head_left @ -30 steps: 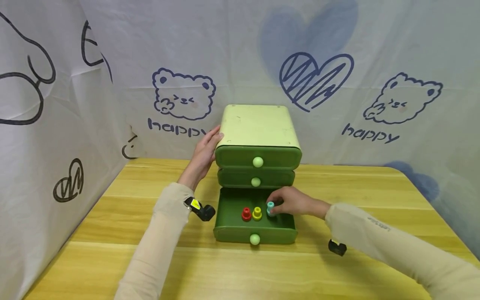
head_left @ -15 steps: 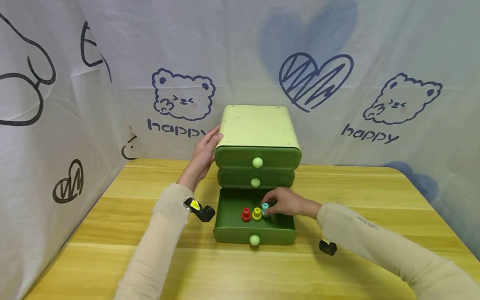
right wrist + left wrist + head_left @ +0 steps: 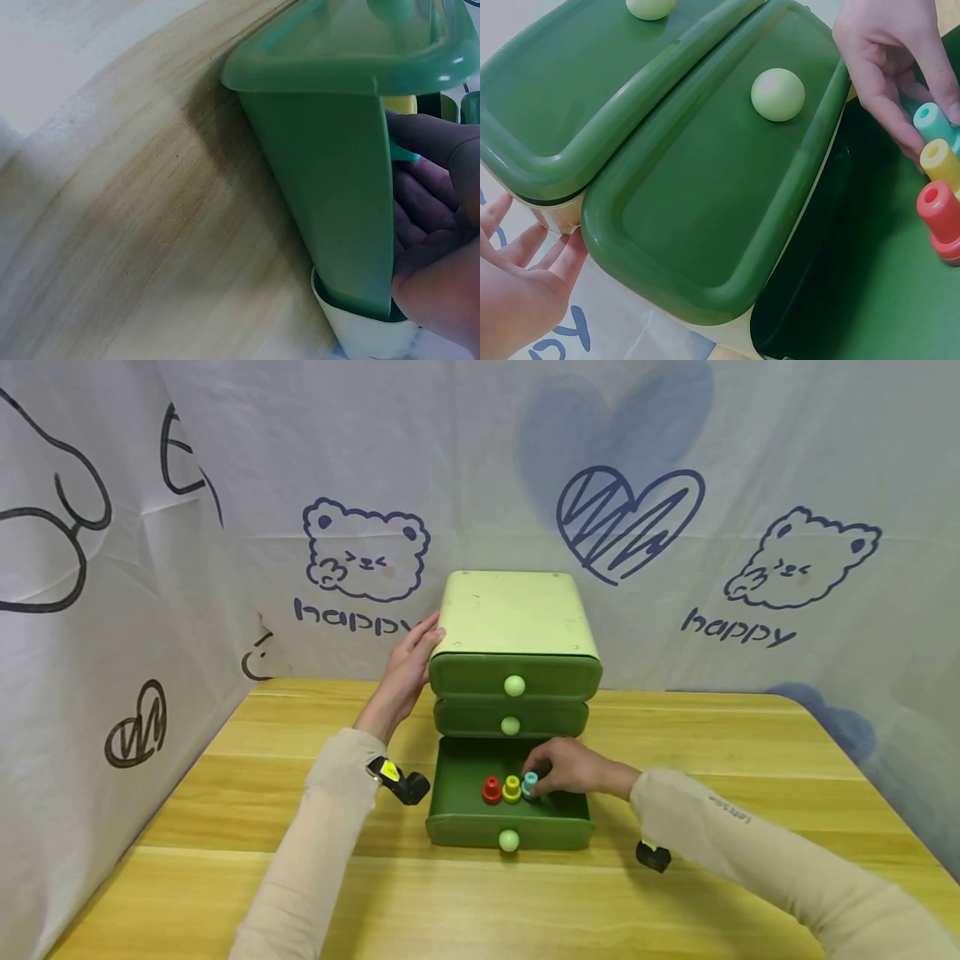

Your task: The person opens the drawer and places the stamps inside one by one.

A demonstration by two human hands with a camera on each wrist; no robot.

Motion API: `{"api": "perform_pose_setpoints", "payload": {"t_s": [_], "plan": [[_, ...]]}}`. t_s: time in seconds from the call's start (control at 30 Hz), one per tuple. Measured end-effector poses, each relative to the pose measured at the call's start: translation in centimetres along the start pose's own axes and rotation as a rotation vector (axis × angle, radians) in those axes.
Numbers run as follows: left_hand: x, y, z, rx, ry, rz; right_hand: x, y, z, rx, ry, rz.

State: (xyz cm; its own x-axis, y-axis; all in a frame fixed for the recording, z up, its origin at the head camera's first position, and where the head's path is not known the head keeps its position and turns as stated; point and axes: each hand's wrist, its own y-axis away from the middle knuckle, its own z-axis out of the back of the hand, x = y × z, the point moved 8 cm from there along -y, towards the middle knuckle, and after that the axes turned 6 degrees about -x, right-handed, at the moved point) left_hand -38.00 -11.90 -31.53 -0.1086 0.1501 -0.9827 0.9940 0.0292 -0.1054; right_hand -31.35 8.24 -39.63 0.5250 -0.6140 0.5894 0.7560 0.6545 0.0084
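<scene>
The bottom drawer (image 3: 461, 772) of a small green cabinet with a cream top (image 3: 517, 610) is pulled out. A red stepped peg (image 3: 492, 790), a yellow one (image 3: 512, 790) and a teal one (image 3: 530, 783) stand upright in a row on its floor. Thumb and fingers of my right hand (image 3: 576, 767) pinch the teal peg, close beside the yellow one. My left hand (image 3: 405, 667) lies against the cabinet's left side, its fingers (image 3: 529, 244) stretched along the wall. From the right wrist, the drawer's side wall hides most of the pegs.
Above the pulled-out drawer, the middle drawer (image 3: 480, 717) and top drawer (image 3: 472, 677) are closed, each with a round pale knob. The cabinet stands on a wooden table (image 3: 450, 902). Behind it hangs a white cloth (image 3: 480, 485) printed with bears and hearts.
My right hand has brought the teal peg leftward across the drawer, up beside the yellow peg, and slightly lower over the last half second. The left hand has stayed put.
</scene>
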Motion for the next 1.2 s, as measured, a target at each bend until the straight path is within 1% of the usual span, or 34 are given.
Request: {"api": "perform_pose_setpoints", "payload": {"t_s": [0.2, 0.33, 0.43, 0.5, 0.6, 0.73, 0.8, 0.87, 0.9, 1.03, 1.1, 1.13, 1.2], "plan": [[0.0, 0.2, 0.3, 0.003, -0.012, -0.017, 0.3, 0.0, -0.3, 0.004, 0.0, 0.031], [0.1, 0.2, 0.3, -0.002, -0.007, -0.009, 0.2, 0.1, -0.3, -0.008, -0.026, 0.02], [0.2, 0.3, 0.4, -0.006, 0.0, -0.008, 0.4, 0.4, 0.1, -0.034, -0.042, 0.006], [0.2, 0.3, 0.3, -0.003, -0.001, -0.008, 0.9, 0.8, 0.6, -0.066, -0.048, -0.001], [0.1, 0.2, 0.2, 0.006, -0.006, -0.01, 1.8, 1.7, 1.7, -0.138, -0.076, -0.011], [0.0, 0.1, 0.1, 0.006, -0.011, -0.011, 3.0, 3.3, 2.8, -0.235, -0.152, -0.018], [-0.1, 0.0, 0.1, 0.004, -0.012, -0.009, 3.6, 4.1, 2.9, -0.266, -0.182, -0.018], [-0.1, 0.0, 0.0, 0.003, -0.013, -0.007, 4.1, 5.0, 2.6, -0.289, -0.205, -0.018], [-0.1, 0.0, 0.0, 0.001, -0.013, -0.005, 4.6, 5.5, 2.4, -0.303, -0.2, -0.001], [0.1, 0.0, 0.1, -0.002, -0.016, 0.004, 6.7, 7.2, 1.1, -0.355, -0.174, 0.122], [0.1, 0.1, 0.1, -0.005, -0.016, 0.006, 7.6, 8.0, 0.3, -0.369, -0.173, 0.166], [0.1, 0.1, 0.1, -0.004, -0.016, 0.005, 7.9, 8.4, -0.2, -0.366, -0.194, 0.162], [0.1, 0.1, 0.1, -0.003, -0.015, 0.004, 7.9, 8.9, -1.2, -0.358, -0.245, 0.114]]}}
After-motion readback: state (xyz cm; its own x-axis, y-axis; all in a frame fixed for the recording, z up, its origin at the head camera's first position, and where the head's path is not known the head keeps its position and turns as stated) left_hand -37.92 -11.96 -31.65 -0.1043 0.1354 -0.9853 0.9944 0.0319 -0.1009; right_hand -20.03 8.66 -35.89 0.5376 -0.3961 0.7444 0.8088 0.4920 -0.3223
